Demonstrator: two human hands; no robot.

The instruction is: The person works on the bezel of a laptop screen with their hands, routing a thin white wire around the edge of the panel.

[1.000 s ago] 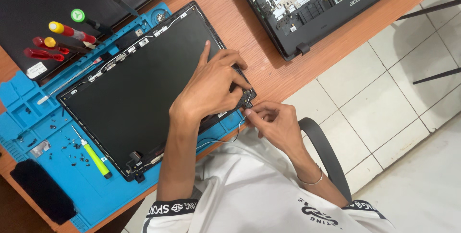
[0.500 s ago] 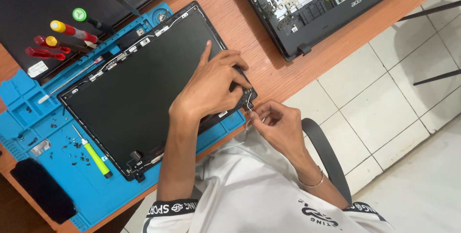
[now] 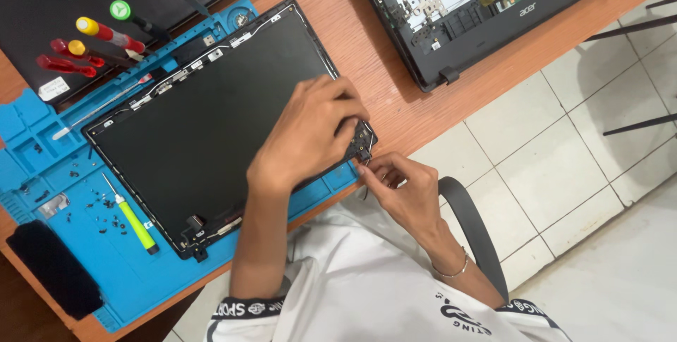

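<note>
A black laptop display lid (image 3: pixel 204 116) lies face up on a blue repair mat (image 3: pixel 63 194). My left hand (image 3: pixel 307 137) rests over the lid's near right corner, its fingertips closed on the hinge bracket (image 3: pixel 361 142) there. Just below that corner, my right hand (image 3: pixel 398 188) pinches a thin wire (image 3: pixel 366 173) coming out of the bracket. The two hands almost touch. The fingers hide most of the bracket.
Several screwdrivers with red, yellow and green handles (image 3: pixel 92 39) lie at the mat's far left. A green-handled screwdriver (image 3: pixel 134 221) and loose screws (image 3: pixel 106 208) sit on the mat. An opened laptop base (image 3: pixel 486 17) lies at the far right, a black pad (image 3: pixel 49 275) near left, and a chair armrest (image 3: pixel 474 233) beside me.
My left index finger, stretched out over the lid before, has curled in to the hinge corner. My right hand has shifted slightly under that corner.
</note>
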